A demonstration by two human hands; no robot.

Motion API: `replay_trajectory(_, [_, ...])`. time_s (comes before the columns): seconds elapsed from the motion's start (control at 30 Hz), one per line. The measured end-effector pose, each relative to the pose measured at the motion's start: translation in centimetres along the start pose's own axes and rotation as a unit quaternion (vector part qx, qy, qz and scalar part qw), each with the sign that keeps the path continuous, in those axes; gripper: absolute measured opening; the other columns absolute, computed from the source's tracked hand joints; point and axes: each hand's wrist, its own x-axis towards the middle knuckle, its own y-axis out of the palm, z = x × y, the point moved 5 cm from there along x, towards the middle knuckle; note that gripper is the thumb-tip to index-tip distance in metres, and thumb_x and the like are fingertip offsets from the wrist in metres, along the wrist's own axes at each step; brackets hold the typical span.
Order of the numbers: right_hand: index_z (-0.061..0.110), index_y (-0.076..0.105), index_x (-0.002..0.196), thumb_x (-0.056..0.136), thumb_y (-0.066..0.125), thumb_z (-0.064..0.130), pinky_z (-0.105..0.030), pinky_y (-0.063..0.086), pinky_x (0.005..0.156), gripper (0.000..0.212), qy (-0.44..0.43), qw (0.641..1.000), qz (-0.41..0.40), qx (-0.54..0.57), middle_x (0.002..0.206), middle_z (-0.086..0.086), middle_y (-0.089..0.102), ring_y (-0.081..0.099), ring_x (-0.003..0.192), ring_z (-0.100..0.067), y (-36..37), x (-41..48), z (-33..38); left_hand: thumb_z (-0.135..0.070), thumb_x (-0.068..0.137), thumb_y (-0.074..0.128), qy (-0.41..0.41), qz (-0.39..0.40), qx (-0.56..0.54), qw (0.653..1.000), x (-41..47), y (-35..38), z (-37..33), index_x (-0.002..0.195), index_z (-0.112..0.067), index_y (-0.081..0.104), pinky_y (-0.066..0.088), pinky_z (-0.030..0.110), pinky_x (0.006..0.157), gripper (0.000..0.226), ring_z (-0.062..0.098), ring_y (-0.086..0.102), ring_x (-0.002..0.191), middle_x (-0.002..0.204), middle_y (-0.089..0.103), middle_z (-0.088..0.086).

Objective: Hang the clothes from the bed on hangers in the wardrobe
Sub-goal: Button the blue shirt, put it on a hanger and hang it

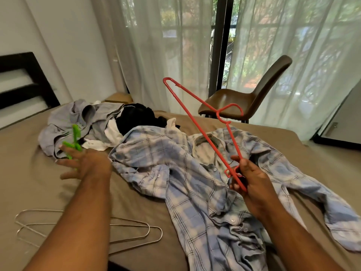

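Note:
A blue and white plaid shirt (195, 178) lies spread on the brown bed (29, 173), collar toward the far side. My right hand (252, 178) grips one end of a red plastic hanger (197, 116), which slants up and to the left above the shirt. My left hand (84, 165) hovers over the bed with its fingers spread, just in front of a green plastic hanger (75, 141); whether it touches the hanger I cannot tell. Behind lies a heap of grey (78, 122), black (136, 118) and white clothes.
Two metal wire hangers (134, 231) lie on the bed near the front, partly under my left forearm. A brown chair (252, 98) stands beyond the bed by the curtained window. A black headboard (23, 83) is at the left.

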Motion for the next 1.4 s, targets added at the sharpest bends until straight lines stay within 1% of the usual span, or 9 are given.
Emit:
replay_trajectory(0.1, [0.025,0.075,0.108,0.096,0.054,0.044,-0.029,0.054,0.057,0.030,-0.006,1.000,-0.003,-0.007,0.089,-0.014,0.068,0.058,0.063,-0.021,0.2,-0.1,0.0,-0.026,0.084,0.064,0.085,0.062,0.057,0.993,-3.3,1.4,-3.7,0.151,-0.014,0.036,0.010,0.072,0.115,0.074,0.049,-0.004,0.150,0.165,-0.013,0.020])
replay_trajectory(0.17, [0.026,0.073,0.105,0.097,0.052,0.043,-0.032,0.054,0.063,0.028,-0.013,1.000,-0.012,-0.021,0.089,-0.013,0.070,0.061,0.070,-0.023,0.3,-0.2,-0.1,-0.034,0.093,0.064,0.234,0.125,-0.069,0.962,-7.7,1.6,-7.9,0.141,-0.017,0.049,0.028,0.056,0.116,0.053,0.043,0.023,0.147,0.164,0.015,0.021])
replay_trajectory(0.23, [0.027,0.070,0.102,0.099,0.050,0.042,-0.033,0.054,0.067,0.025,-0.022,0.999,-0.019,-0.046,0.089,-0.011,0.071,0.065,0.077,-0.023,0.6,-0.1,-0.4,-0.053,0.095,0.058,0.311,0.336,-0.318,0.830,-14.5,1.4,-11.3,0.129,-0.020,0.061,0.046,0.041,0.097,0.047,0.028,0.055,0.127,0.141,0.058,0.011])
replay_trajectory(0.33, [0.025,0.066,0.100,0.102,0.050,0.038,-0.028,0.051,0.064,0.021,-0.036,0.994,-0.020,-0.099,0.082,-0.002,0.071,0.066,0.077,-0.020,1.1,-0.2,-0.3,-0.047,0.102,0.048,0.298,0.534,-0.433,0.663,-23.3,0.8,-13.1,0.126,-0.019,0.058,0.054,0.043,0.090,0.038,0.021,0.071,0.106,0.114,0.075,0.004])
replay_trajectory(0.57, [0.025,0.055,0.135,0.097,0.056,0.044,-0.036,0.054,0.076,0.042,-0.003,1.000,-0.012,-0.016,0.118,-0.007,0.074,0.066,0.089,-0.021,-2.1,1.9,2.4,-0.012,0.109,0.033,0.254,0.561,-0.486,0.620,-23.8,2.0,-13.9,0.107,-0.011,0.056,0.057,0.033,0.071,0.022,0.017,0.063,0.070,0.071,0.058,0.003])
replay_trajectory(0.77, [0.020,0.055,0.130,0.096,0.056,0.045,-0.028,0.055,0.063,0.042,0.047,0.997,-0.001,0.063,0.124,-0.009,0.072,0.067,0.090,-0.021,-3.4,4.0,3.4,-0.014,0.108,0.036,0.292,0.676,-0.449,0.506,-23.9,3.1,-14.0,0.114,-0.008,0.054,0.046,0.028,0.066,0.020,0.013,0.045,0.062,0.070,0.040,0.002])
replay_trajectory(1.07, [0.016,0.069,0.121,0.098,0.062,0.021,-0.026,0.052,0.058,0.025,-0.063,0.990,0.016,-0.126,0.086,-0.010,0.073,0.061,0.069,-0.018,-3.8,5.1,4.3,-0.018,0.105,0.045,0.382,0.636,-0.341,0.577,-25.0,5.3,-14.7,0.128,-0.006,0.059,0.054,0.035,0.076,0.029,0.020,0.062,0.075,0.078,0.058,0.008])
replay_trajectory(1.23, [0.015,0.072,0.105,0.103,0.056,0.021,-0.026,0.051,0.055,0.018,-0.129,0.984,-0.078,-0.095,0.085,-0.007,0.073,0.059,0.064,-0.014,-5.7,6.2,6.3,-0.039,0.100,0.058,0.412,0.270,-0.297,0.818,-19.7,7.3,-17.8,0.109,-0.015,0.067,0.051,0.030,0.078,0.027,0.018,0.065,0.095,0.102,0.071,0.001])
replay_trajectory(1.4, [0.020,0.072,0.101,0.095,0.059,0.032,-0.039,0.059,0.077,0.019,-0.174,0.974,-0.108,-0.092,0.097,-0.010,0.077,0.068,0.082,-0.023,-5.6,7.3,7.3,-0.053,0.085,0.069,0.409,0.232,-0.052,0.881,-18.9,14.6,-17.0,0.139,-0.029,0.041,0.045,0.050,0.103,0.066,0.036,0.049,0.124,0.133,0.047,0.016])
